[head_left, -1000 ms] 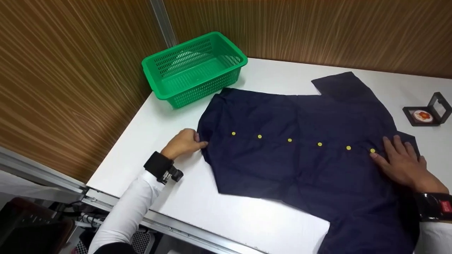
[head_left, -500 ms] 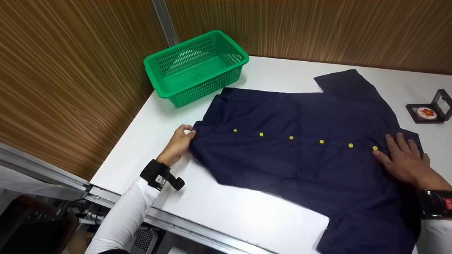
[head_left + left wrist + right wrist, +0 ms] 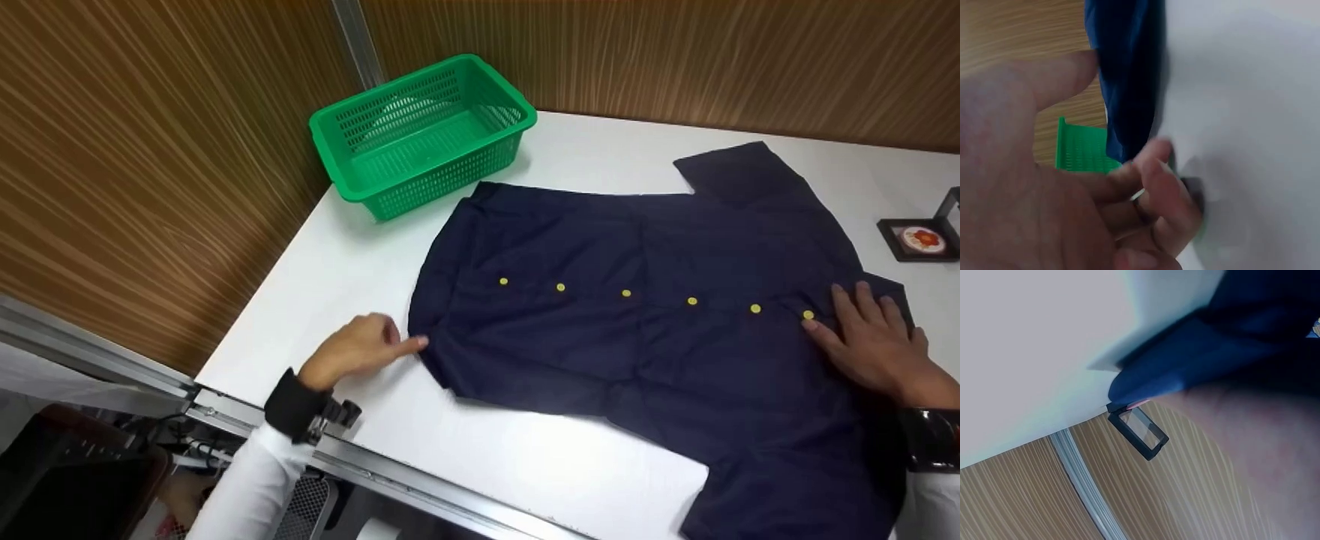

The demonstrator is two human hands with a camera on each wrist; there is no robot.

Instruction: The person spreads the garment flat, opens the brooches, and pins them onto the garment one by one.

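Note:
A dark navy short-sleeved shirt [image 3: 555, 337] lies spread front up on the white table, a row of yellow buttons [image 3: 626, 293] running down it. Its hem is on the left and its collar end on the right. At the lower hem corner is my left hand [image 3: 360, 349], thumb stretched to the cloth edge. The left wrist view shows its fingers [image 3: 1168, 197] loosely curled and apart from the thumb, with nothing between them. My right hand [image 3: 877, 341] rests flat with spread fingers near the collar, its thumb close to the last button.
A green plastic basket [image 3: 442, 180] stands at the back left, just beyond the hem. Off the right shoulder sits a small black display case [image 3: 919, 238] with a red flower disc. Wood-grain panels [image 3: 675, 60] border the table [image 3: 315, 285]; its metal front edge [image 3: 450, 506] runs below.
My left hand first pinched the hem and drew it left, then let go and slid down to the lower hem corner. My right hand stays at the collar. The view shifted slightly.

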